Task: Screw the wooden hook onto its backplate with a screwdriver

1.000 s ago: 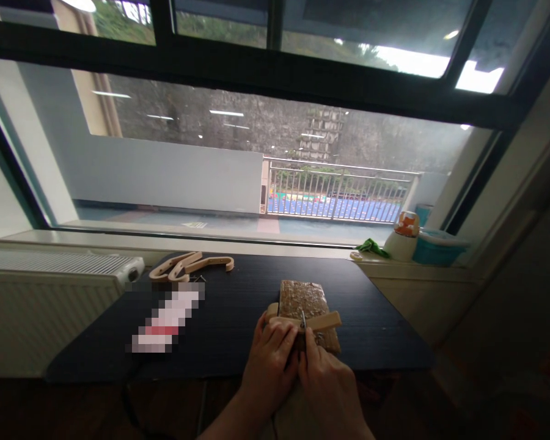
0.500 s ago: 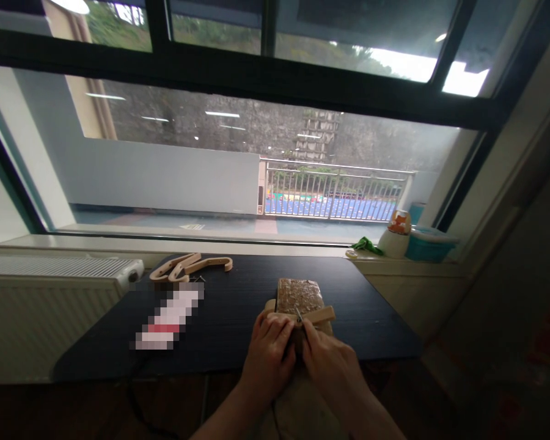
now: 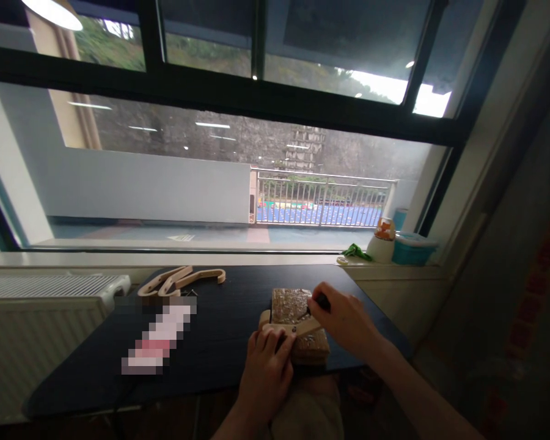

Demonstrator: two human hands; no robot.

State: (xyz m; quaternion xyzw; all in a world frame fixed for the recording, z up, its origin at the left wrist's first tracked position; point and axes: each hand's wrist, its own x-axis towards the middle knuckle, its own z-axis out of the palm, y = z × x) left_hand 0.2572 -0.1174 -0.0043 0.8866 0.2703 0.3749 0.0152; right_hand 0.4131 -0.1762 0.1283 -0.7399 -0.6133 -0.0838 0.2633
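A brown textured block [image 3: 293, 305] lies on the black table [image 3: 220, 330], and a pale wooden piece [image 3: 289, 330] rests across its near end. My left hand [image 3: 266, 366] is closed, pressing down on the left part of that wooden piece. My right hand [image 3: 343, 319] sits to the right over the block, fingers closed round a dark-handled tool [image 3: 318, 302] whose tip points down toward the wooden piece.
Several curved wooden pieces [image 3: 178, 280] lie at the table's far left, with a white and red object [image 3: 158, 336] nearer. A white radiator [image 3: 50, 287] stands left. On the sill at the right sit a white jar [image 3: 381, 238], a green cloth [image 3: 355, 251] and a blue tub [image 3: 412, 250].
My right hand has moved from beside my left hand up and to the right over the block, and the tool's dark handle now shows. The view has tilted slightly.
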